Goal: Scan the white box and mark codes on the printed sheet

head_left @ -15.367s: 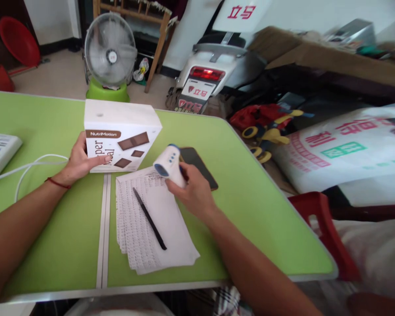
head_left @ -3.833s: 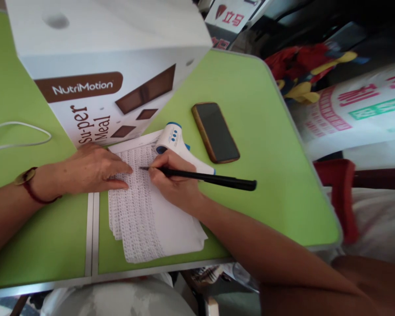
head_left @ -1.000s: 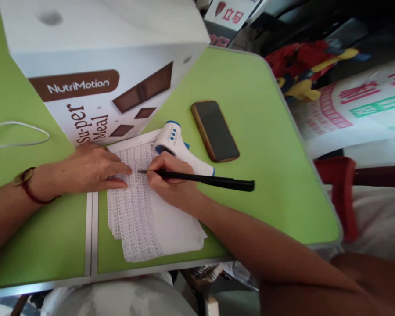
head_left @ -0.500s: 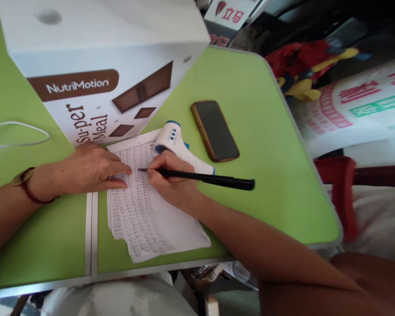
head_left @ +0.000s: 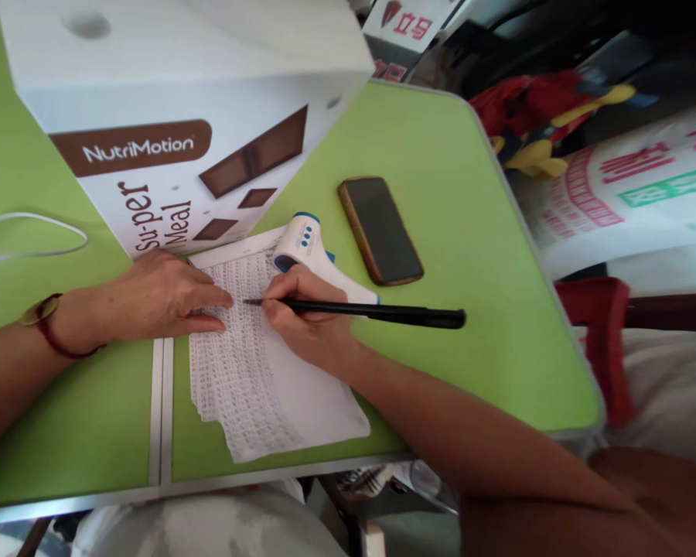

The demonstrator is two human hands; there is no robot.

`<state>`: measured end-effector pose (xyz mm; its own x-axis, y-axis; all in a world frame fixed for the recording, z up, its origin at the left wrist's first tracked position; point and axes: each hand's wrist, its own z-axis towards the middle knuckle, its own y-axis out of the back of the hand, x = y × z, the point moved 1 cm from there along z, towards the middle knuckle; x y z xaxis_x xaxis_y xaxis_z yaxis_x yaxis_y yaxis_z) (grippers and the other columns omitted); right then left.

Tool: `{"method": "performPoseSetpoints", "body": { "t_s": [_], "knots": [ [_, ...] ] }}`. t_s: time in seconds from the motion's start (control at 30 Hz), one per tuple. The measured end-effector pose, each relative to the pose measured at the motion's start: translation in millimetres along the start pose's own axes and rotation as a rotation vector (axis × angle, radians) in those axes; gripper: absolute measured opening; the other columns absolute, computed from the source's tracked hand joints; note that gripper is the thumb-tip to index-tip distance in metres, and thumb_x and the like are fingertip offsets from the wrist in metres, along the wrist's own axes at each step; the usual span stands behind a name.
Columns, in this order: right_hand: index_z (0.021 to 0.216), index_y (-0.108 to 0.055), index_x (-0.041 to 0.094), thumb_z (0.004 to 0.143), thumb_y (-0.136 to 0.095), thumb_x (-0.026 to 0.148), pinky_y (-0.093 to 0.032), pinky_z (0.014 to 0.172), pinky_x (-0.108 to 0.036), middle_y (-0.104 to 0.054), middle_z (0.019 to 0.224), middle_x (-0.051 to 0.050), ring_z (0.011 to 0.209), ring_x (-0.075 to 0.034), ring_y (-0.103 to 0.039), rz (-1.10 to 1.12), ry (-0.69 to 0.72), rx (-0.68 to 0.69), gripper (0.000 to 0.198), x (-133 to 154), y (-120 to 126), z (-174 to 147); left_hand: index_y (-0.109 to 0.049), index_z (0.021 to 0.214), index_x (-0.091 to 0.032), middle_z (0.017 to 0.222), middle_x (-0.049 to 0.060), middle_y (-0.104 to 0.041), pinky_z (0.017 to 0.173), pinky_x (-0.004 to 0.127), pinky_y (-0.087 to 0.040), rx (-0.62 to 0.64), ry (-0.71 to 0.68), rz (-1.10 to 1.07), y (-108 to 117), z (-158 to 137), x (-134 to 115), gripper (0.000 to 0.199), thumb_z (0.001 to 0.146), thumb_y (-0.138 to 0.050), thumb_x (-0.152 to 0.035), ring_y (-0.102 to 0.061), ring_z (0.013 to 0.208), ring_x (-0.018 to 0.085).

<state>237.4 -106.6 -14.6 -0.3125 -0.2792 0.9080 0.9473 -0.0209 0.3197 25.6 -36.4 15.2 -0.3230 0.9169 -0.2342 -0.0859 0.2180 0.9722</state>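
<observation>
A black pen (head_left: 383, 311) is pinched in my right hand (head_left: 310, 313), its tip on or just over a sheet of paper (head_left: 319, 402). Dense rows of small handwriting cover the paper's left part; its lower right is blank. My left hand (head_left: 168, 298) lies at the paper's upper left edge, fingers stretched toward the pen tip, thumb apart from them, holding nothing. Just beyond my right hand, a white and blue handheld thermometer (head_left: 298, 240) rests on the paper's top end, partly hidden by that hand.
A large white NutriMotion box (head_left: 145, 182) stands behind the paper. To the right lies a phone (head_left: 386, 232) in a brown case. A white cable (head_left: 46, 216) crosses the left of the green table (head_left: 487, 348). Beyond the table's right edge are a printed white sack (head_left: 626, 193) and a red chair part (head_left: 606, 348).
The pen's rear end has swung slightly to the right and up as the right hand shifted a little. The left hand and paper have stayed in place.
</observation>
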Motion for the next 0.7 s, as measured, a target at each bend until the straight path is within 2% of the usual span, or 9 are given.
{"method": "performPoseSetpoints", "body": {
  "t_s": [0.33,0.7],
  "knots": [
    [0.066,-0.054,0.023,0.075,-0.058,0.013,-0.040,0.050,-0.025,-0.056,0.059,0.005,0.054,-0.010,-0.049,-0.044,0.006,0.094,0.013,6.7,-1.4,0.9,-0.075,0.109,-0.024,0.087,0.001,-0.077,0.057,0.027,-0.036,-0.011,-0.006,-0.001,-0.2,0.1,0.2,0.023,0.100,-0.062,-0.041,-0.068,0.071,0.015],
    [0.065,-0.052,0.023,0.075,-0.056,0.013,-0.038,0.048,-0.025,-0.054,0.057,0.005,0.052,-0.009,-0.046,-0.035,0.055,0.053,0.014,3.0,-3.4,-0.7,-0.075,0.109,-0.024,0.086,0.001,-0.077,0.057,0.027,-0.035,0.003,0.000,-0.004,0.3,0.4,-0.4,0.024,0.100,-0.061,-0.042,-0.067,0.070,0.015]
  ]
}}
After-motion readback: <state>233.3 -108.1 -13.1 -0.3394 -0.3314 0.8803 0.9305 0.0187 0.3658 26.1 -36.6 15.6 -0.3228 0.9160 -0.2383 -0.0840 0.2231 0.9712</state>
